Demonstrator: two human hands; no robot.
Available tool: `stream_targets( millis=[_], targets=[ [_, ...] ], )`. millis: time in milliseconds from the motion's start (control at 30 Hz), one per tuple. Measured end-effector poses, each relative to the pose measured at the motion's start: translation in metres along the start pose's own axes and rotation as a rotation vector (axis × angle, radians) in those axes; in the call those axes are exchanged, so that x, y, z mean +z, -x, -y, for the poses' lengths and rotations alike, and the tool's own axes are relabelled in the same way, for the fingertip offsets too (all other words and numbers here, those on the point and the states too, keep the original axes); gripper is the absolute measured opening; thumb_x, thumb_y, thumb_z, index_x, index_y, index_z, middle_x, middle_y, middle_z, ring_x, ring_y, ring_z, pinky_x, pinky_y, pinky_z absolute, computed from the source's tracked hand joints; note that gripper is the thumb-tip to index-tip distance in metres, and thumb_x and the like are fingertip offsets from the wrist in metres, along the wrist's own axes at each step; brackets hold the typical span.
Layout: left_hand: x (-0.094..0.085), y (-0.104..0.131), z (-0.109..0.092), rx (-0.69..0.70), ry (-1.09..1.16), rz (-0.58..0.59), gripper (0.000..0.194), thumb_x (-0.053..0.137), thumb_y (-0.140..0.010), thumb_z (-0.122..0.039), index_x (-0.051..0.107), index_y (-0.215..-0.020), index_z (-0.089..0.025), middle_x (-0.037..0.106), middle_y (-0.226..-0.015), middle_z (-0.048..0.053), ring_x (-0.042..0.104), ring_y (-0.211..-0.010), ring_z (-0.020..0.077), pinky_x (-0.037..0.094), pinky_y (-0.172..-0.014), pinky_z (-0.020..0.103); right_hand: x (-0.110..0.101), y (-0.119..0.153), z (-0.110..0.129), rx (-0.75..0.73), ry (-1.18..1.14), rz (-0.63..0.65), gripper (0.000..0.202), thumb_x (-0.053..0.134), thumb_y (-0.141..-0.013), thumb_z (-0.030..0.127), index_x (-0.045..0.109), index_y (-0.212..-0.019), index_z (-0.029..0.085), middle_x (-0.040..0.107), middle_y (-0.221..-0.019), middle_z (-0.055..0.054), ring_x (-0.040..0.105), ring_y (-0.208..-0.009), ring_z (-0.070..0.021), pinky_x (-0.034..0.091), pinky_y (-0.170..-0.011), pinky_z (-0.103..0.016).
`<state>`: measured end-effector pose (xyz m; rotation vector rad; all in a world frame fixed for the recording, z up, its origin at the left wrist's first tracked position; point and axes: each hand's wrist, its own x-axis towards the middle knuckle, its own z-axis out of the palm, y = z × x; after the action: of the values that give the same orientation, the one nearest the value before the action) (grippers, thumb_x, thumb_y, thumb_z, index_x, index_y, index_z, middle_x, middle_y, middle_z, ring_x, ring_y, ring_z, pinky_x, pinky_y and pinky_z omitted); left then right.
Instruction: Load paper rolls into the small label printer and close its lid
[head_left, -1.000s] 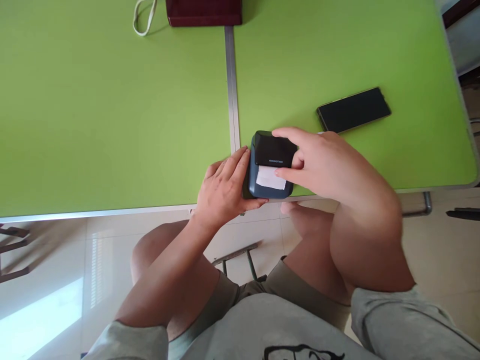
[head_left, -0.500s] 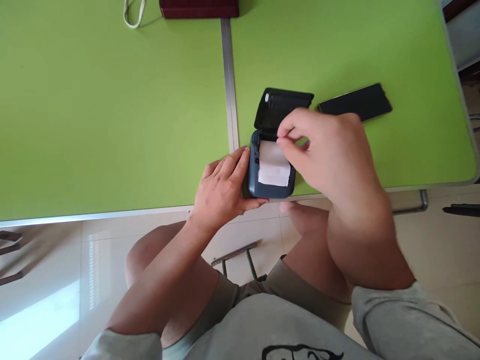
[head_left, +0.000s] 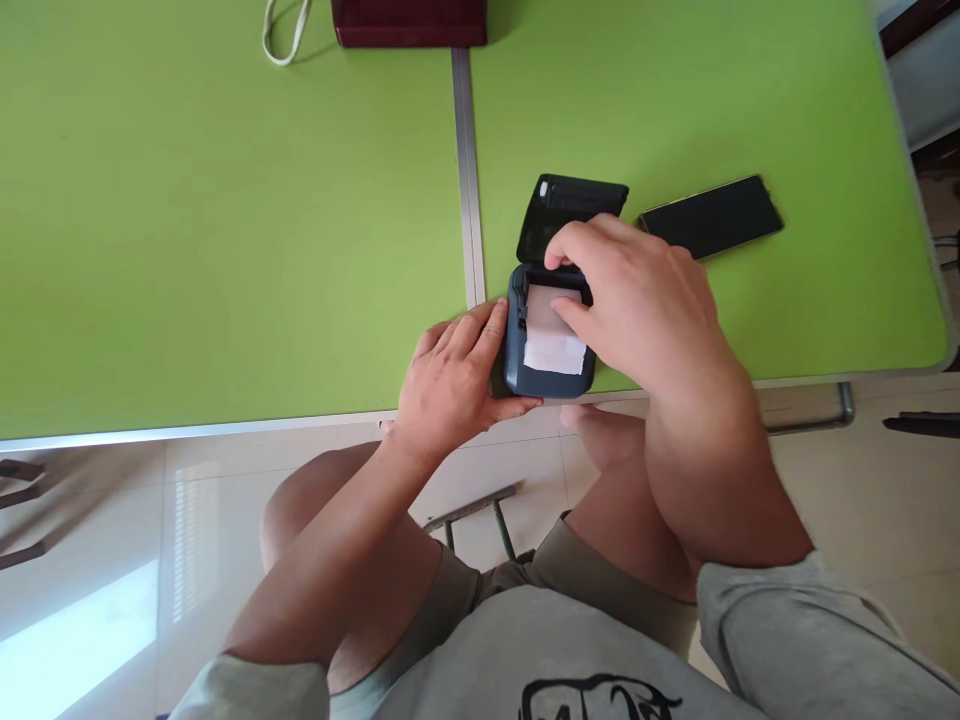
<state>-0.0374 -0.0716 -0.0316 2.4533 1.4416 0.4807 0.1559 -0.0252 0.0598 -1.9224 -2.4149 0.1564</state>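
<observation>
A small dark blue device (head_left: 551, 384) sits at the table's front edge, its black lid (head_left: 574, 205) swung up at the back. White paper (head_left: 553, 340) lies inside it, its torn end over the front. My left hand (head_left: 457, 375) grips the device's left side, fingertips at the side and thumb along the front. Over the device's right part is my right hand (head_left: 630, 295), thumb and fingers apart, the thumb tip at the paper. Part of the compartment is hidden behind that hand.
A black phone (head_left: 712, 217) lies on the green table (head_left: 225, 230) beyond my right hand. At the far side are a dark red box (head_left: 409, 22) and a white cord loop (head_left: 286, 40). A metal strip (head_left: 469, 180) crosses the table.
My right hand has moved slightly left and lower, and its pinched thumb and finger have parted. The view has shifted a little. My left hand still holds the device.
</observation>
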Motion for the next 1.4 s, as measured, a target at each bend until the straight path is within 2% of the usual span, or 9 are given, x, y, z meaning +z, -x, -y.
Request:
stream_targets(
  millis=[500, 600, 733, 867, 967, 1033, 1133, 1267, 1400],
  targets=[
    [-0.001, 0.0, 0.002, 0.004, 0.0, 0.013, 0.109, 0.067, -0.084, -0.082, 0.038, -0.165, -0.013, 0.059, -0.155, 0.02, 0.06, -0.14, 0.0376, 0.046, -0.116, 0.047, -0.001, -0.007, -0.002, -0.014, 0.06, 0.2, 0.026, 0.062, -0.092, 0.024, 0.075, -0.113, 0.03, 0.081, -0.097, -0.005, 0.069, -0.081, -0.0246, 0.038, -0.062, -0.032],
    [-0.001, 0.0, 0.003, -0.002, 0.003, 0.017, 0.107, 0.063, -0.086, -0.082, 0.037, -0.165, -0.015, 0.06, -0.154, 0.02, 0.06, -0.14, 0.0373, 0.046, -0.116, 0.047, -0.007, -0.001, -0.011, -0.031, -0.104, 0.129, 0.027, 0.067, -0.088, 0.024, 0.074, -0.114, 0.029, 0.082, -0.101, -0.003, 0.07, -0.083, -0.0243, 0.045, -0.068, -0.034],
    [0.0, 0.0, 0.005, -0.004, 0.009, 0.013, 0.108, 0.058, -0.086, -0.087, 0.04, -0.163, -0.015, 0.061, -0.153, 0.021, 0.061, -0.138, 0.0374, 0.046, -0.116, 0.048, -0.021, 0.014, -0.036, -0.057, -0.645, -0.108, 0.039, 0.073, -0.079, 0.032, 0.071, -0.118, 0.03, 0.079, -0.109, -0.004, 0.069, -0.081, -0.0218, 0.048, -0.063, -0.034],
    [0.001, 0.0, 0.007, -0.008, 0.012, 0.009, 0.113, 0.06, -0.082, -0.09, 0.038, -0.165, -0.017, 0.061, -0.153, 0.019, 0.06, -0.139, 0.0373, 0.047, -0.115, 0.048, -0.016, 0.021, -0.075, 0.179, -1.008, -0.322, 0.061, 0.03, -0.092, 0.049, 0.055, -0.142, 0.026, 0.073, -0.117, -0.015, 0.064, -0.073, -0.0247, 0.042, -0.053, -0.04],
    [0.001, 0.0, 0.008, -0.01, 0.002, 0.005, 0.113, 0.057, -0.082, -0.092, 0.038, -0.165, -0.017, 0.061, -0.153, 0.019, 0.06, -0.139, 0.037, 0.047, -0.116, 0.048, 0.016, 0.02, -0.108, 0.431, -1.009, -0.309, 0.065, 0.016, -0.095, 0.042, 0.05, -0.15, 0.035, 0.071, -0.122, -0.013, 0.067, -0.088, -0.0279, 0.047, -0.062, -0.043],
    [0.001, -0.001, 0.008, -0.015, -0.006, -0.003, 0.113, 0.052, -0.083, -0.094, 0.039, -0.164, -0.017, 0.061, -0.152, 0.019, 0.061, -0.138, 0.0366, 0.047, -0.115, 0.047, 0.044, 0.018, -0.128, 0.504, -1.046, -0.439, 0.051, 0.031, -0.092, 0.048, 0.06, -0.131, 0.032, 0.069, -0.105, -0.011, 0.065, -0.08, -0.027, 0.046, -0.059, -0.042],
    [0.001, -0.001, 0.008, -0.026, -0.016, -0.018, 0.114, 0.045, -0.083, -0.097, 0.042, -0.163, -0.017, 0.062, -0.151, 0.02, 0.063, -0.135, 0.0373, 0.048, -0.113, 0.048, 0.078, 0.018, -0.147, 0.506, -0.975, -0.577, 0.022, 0.057, -0.083, 0.048, 0.057, -0.094, 0.029, 0.061, -0.081, -0.002, 0.055, -0.063, -0.0201, 0.046, -0.058, -0.037],
    [0.002, -0.003, 0.01, -0.037, -0.03, -0.012, 0.12, 0.042, -0.078, -0.101, 0.041, -0.164, -0.018, 0.064, -0.148, 0.02, 0.065, -0.128, 0.0394, 0.049, -0.109, 0.051, 0.085, 0.025, -0.156, 0.356, -0.593, -0.571, 0.019, 0.068, -0.083, 0.042, 0.054, -0.085, 0.028, 0.068, -0.085, -0.005, 0.065, -0.079, -0.0232, 0.057, -0.078, -0.043],
    [0.001, -0.004, 0.012, -0.035, -0.04, -0.006, 0.12, 0.042, -0.078, -0.102, 0.038, -0.166, -0.019, 0.063, -0.148, 0.02, 0.065, -0.128, 0.0407, 0.05, -0.107, 0.051, 0.079, 0.03, -0.163, 0.347, -0.343, -0.517, 0.029, 0.069, -0.083, 0.034, 0.062, -0.11, 0.026, 0.075, -0.113, -0.011, 0.07, -0.104, -0.0284, 0.057, -0.095, -0.048]
  ],
)
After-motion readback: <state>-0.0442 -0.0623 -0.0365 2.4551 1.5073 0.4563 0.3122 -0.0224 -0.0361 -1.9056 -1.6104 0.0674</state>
